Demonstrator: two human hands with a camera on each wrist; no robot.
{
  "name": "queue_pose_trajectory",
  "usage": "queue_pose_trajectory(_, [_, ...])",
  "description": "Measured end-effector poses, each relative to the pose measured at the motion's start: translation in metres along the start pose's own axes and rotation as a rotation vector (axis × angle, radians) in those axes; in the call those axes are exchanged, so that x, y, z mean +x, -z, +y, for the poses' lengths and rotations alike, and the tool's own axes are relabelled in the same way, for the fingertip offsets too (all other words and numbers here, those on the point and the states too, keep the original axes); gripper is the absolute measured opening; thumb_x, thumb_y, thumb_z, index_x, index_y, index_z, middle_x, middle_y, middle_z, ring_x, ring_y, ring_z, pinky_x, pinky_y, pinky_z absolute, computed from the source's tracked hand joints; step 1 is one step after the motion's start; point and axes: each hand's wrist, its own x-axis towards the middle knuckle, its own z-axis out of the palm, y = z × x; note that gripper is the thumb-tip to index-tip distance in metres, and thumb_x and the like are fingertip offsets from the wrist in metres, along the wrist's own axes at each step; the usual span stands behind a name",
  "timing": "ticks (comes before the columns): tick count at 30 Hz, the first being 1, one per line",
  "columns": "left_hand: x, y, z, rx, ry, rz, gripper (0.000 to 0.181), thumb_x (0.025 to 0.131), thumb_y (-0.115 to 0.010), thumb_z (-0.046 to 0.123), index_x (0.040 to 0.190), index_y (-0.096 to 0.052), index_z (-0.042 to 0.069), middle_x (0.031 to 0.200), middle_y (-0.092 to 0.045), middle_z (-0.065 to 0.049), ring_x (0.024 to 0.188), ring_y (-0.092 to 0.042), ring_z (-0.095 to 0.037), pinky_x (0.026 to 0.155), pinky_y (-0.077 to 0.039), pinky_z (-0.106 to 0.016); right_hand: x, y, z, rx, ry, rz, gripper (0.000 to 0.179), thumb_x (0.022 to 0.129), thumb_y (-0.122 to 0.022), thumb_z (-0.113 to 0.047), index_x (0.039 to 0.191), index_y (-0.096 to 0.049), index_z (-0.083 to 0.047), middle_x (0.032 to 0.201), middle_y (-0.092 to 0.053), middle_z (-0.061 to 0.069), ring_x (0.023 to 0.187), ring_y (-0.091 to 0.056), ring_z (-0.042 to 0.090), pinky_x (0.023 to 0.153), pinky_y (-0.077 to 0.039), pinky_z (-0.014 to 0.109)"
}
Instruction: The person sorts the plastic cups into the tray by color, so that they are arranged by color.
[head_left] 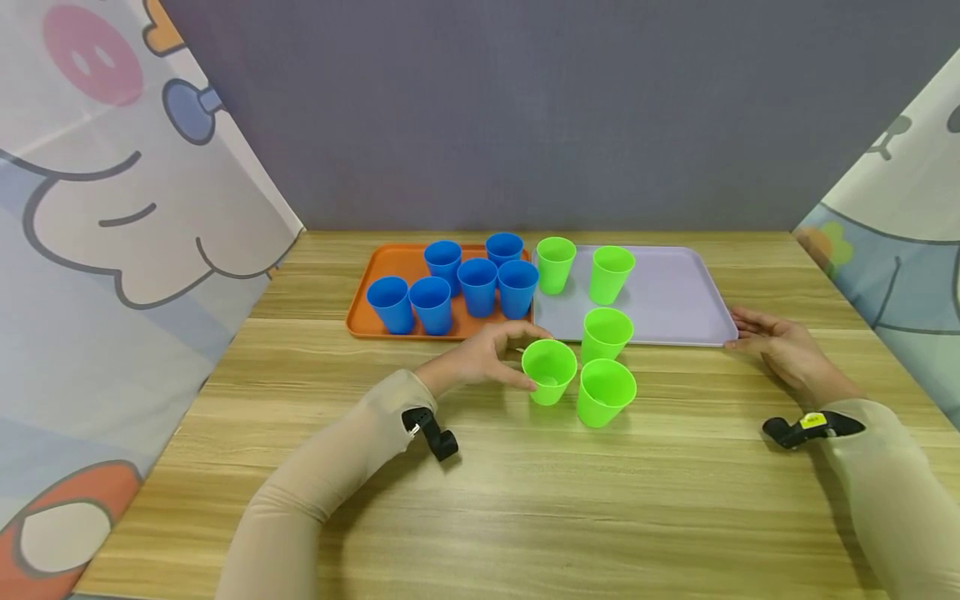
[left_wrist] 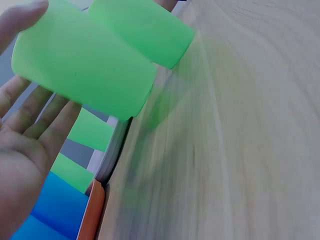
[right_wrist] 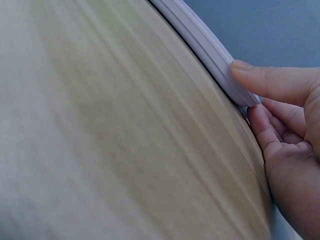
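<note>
My left hand (head_left: 487, 354) has thumb and fingers around a light green plastic cup (head_left: 550, 372), its mouth facing up. In the left wrist view the thumb lies on one side of this cup (left_wrist: 85, 65) and the fingers on the other; whether its base touches the table I cannot tell. Close beside it stand a second green cup (head_left: 604, 396) and a third (head_left: 606, 336) near the lavender tray's front edge. At that tray's front right corner, my right hand (head_left: 783, 350) pinches the lavender tray (right_wrist: 210, 50) between thumb and fingers.
Two green cups (head_left: 555, 265) stand on the lavender tray (head_left: 667, 292). Left of it, an orange tray (head_left: 397, 260) holds several blue cups (head_left: 432, 304). The wooden table (head_left: 487, 517) meets a grey panel (head_left: 547, 117) at the back, with printed cloths at both sides.
</note>
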Motion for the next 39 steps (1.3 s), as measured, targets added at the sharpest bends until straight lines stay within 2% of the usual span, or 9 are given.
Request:
queue_pose_trajectory(6, [0.006,-0.003,-0.001,0.007,0.009,0.186,0.062,0.075,-0.077,-0.016,0.132,-0.053,-0.01,0.124,-0.063,-0.022,0.112,-0.061,-0.026,0.099,-0.051,-0.038,0.0,0.0,0.0,-0.02,-0.01,0.014,0.058,0.081,-0.056,0.031,0.109,-0.075,-0.016,0.104,-0.072,-0.002,0.093,-0.068,0.007,0.076,-0.056,0.017])
queue_pose_trajectory(13, [0.014,-0.01,-0.004,0.056,0.072,0.369,0.062,0.077,-0.084,-0.001,0.134,-0.058,0.003,0.127,-0.064,-0.009,0.114,-0.061,-0.021,0.101,-0.049,-0.034,0.0,0.001,0.001,-0.013,-0.004,0.008,0.058,0.082,-0.054,0.031,0.11,-0.075,-0.016,0.105,-0.073,-0.001,0.093,-0.069,0.008,0.077,-0.056,0.017])
queue_pose_trajectory(21, [0.027,-0.021,-0.012,0.107,0.079,0.548,0.064,0.078,-0.086,0.006,0.135,-0.058,0.005,0.129,-0.062,-0.007,0.118,-0.059,-0.019,0.1,-0.048,-0.029,0.0,0.002,0.001,0.018,0.005,-0.01,0.06,0.082,-0.052,0.033,0.112,-0.074,-0.014,0.106,-0.072,0.0,0.093,-0.069,0.01,0.077,-0.056,0.019])
queue_pose_trajectory(26, [0.036,-0.027,-0.015,0.102,0.096,0.606,0.065,0.079,-0.085,0.009,0.136,-0.056,0.005,0.131,-0.062,-0.008,0.12,-0.058,-0.021,0.103,-0.047,-0.032,-0.001,0.0,0.0,0.022,0.012,-0.012,0.059,0.081,-0.053,0.033,0.112,-0.074,-0.013,0.106,-0.072,0.001,0.094,-0.069,0.01,0.077,-0.056,0.019])
queue_pose_trajectory(31, [0.044,-0.032,-0.016,0.077,0.066,0.638,0.063,0.08,-0.084,0.009,0.136,-0.055,0.004,0.131,-0.061,-0.011,0.122,-0.057,-0.022,0.107,-0.044,-0.038,-0.001,-0.001,-0.001,-0.01,-0.011,0.022,0.059,0.081,-0.057,0.031,0.11,-0.075,-0.016,0.105,-0.072,-0.002,0.094,-0.068,0.008,0.077,-0.056,0.018])
queue_pose_trajectory(35, [0.05,-0.034,-0.018,0.09,0.047,0.656,0.063,0.081,-0.083,0.008,0.136,-0.054,0.003,0.131,-0.061,-0.012,0.123,-0.057,-0.022,0.106,-0.045,-0.033,0.0,-0.002,-0.003,-0.044,-0.046,0.055,0.057,0.081,-0.06,0.029,0.108,-0.075,-0.019,0.104,-0.072,-0.004,0.092,-0.068,0.006,0.076,-0.055,0.016])
queue_pose_trajectory(39, [0.057,-0.036,-0.018,0.123,0.046,0.679,0.063,0.082,-0.083,0.009,0.137,-0.053,0.002,0.132,-0.06,-0.011,0.124,-0.056,-0.023,0.105,-0.045,-0.028,-0.001,-0.002,-0.004,-0.061,-0.053,0.055,0.055,0.081,-0.061,0.027,0.108,-0.074,-0.02,0.104,-0.072,-0.005,0.092,-0.067,0.006,0.076,-0.055,0.016])
